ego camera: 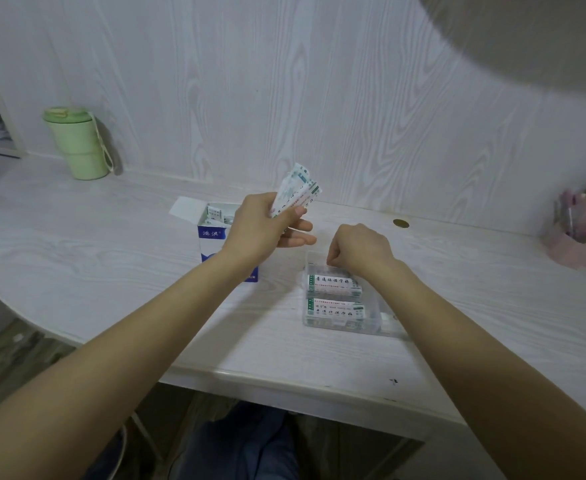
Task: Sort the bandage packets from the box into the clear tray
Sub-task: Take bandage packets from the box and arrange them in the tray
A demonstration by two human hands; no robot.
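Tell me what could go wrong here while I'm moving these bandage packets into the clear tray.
1. The left hand pinches a fanned bunch of bandage packets; loose ones might slip onto the table.
2. The right hand rests at the clear tray, which looks light and could get nudged.
3. The left forearm passes close to the open box and could tip it.

One blue-and-white cardboard box; one clear plastic tray holding two visible white-and-green bandage packets; one pale green lidded cup; two bare hands.

Home desk, green cup
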